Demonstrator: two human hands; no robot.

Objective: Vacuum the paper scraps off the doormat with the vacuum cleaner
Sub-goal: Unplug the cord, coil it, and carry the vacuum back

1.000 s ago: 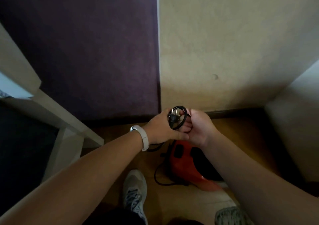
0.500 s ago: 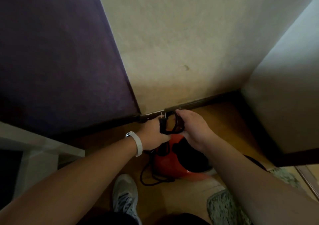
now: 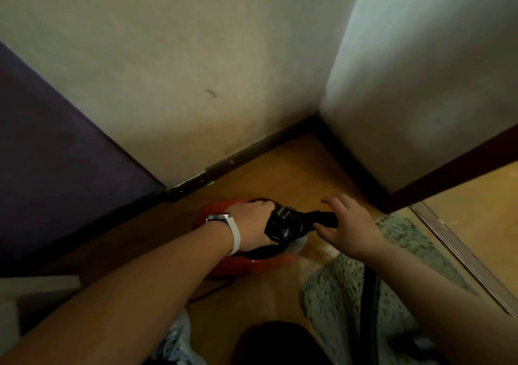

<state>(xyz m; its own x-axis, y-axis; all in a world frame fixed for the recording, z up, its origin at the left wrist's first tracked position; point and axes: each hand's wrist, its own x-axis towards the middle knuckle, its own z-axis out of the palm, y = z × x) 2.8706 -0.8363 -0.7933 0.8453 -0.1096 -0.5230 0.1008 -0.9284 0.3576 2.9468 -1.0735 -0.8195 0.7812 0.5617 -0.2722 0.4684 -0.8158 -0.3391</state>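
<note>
Left hand (image 3: 252, 224) grips vacuum cleaner (image 3: 283, 226); right hand (image 3: 350, 230) touches hose (image 3: 322, 218).

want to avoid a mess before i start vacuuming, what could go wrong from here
The cord lies loose on the floor beside the vacuum cleaner and could snag or trip the person. The right hand rests open on the hose while the left hand grips the vacuum cleaner; lifting now might let the hose swing against the nearby wall.

Head view, one camera: worn on the person's head, facing forward and steeply down into a wall corner (image 3: 319, 118). Close range: left hand (image 3: 252, 224), right hand (image 3: 350, 230) and vacuum cleaner (image 3: 283, 224) mid-frame, forearms entering from the bottom edge.
</note>
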